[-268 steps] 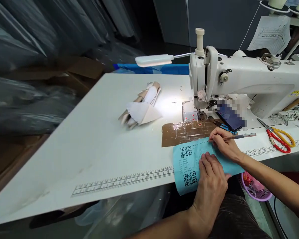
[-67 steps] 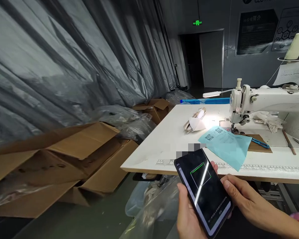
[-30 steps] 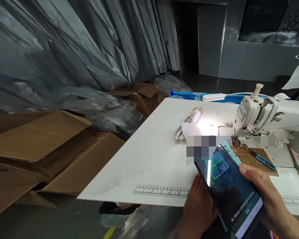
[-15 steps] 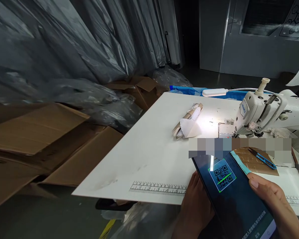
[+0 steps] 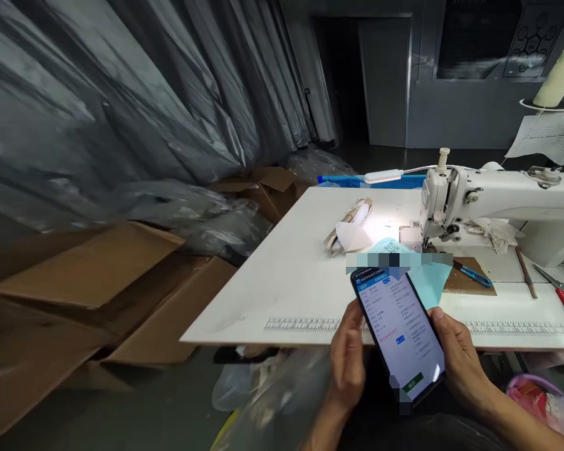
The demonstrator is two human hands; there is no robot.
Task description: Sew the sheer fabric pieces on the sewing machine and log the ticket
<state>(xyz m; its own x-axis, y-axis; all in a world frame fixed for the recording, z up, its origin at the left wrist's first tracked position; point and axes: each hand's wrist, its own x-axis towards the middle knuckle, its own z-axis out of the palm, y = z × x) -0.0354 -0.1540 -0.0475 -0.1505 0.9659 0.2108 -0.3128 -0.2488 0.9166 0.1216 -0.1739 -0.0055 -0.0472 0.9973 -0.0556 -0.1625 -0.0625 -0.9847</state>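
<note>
A black smartphone [image 5: 407,335] is held up over the table's front edge, its bright screen showing a page of text with a green button. My right hand [image 5: 460,351] grips its right side, thumb along the edge. Curled against its left edge is my left hand [image 5: 348,360], also closed on it; some fingers are hidden. Behind the phone lies a light blue sheet [image 5: 435,275] bearing a QR code. Blue thread snips [image 5: 474,274] rest on a brown card [image 5: 465,289]. Farther back is a rolled bundle of beige and white pieces [image 5: 350,228].
A white sewing machine [image 5: 479,194] stands at the right of the white table [image 5: 272,282], which has a printed ruler. Scissors [image 5: 552,279] and a brown stick [image 5: 526,272] lie on the right. Cardboard boxes [image 5: 75,269] fill the left, beside grey sheeting [image 5: 145,94].
The phone screen has switched from scanning a QR code to a bright text page. The phone sits lower and farther from the camera. My left hand shows more at its left edge; the view turned right.
</note>
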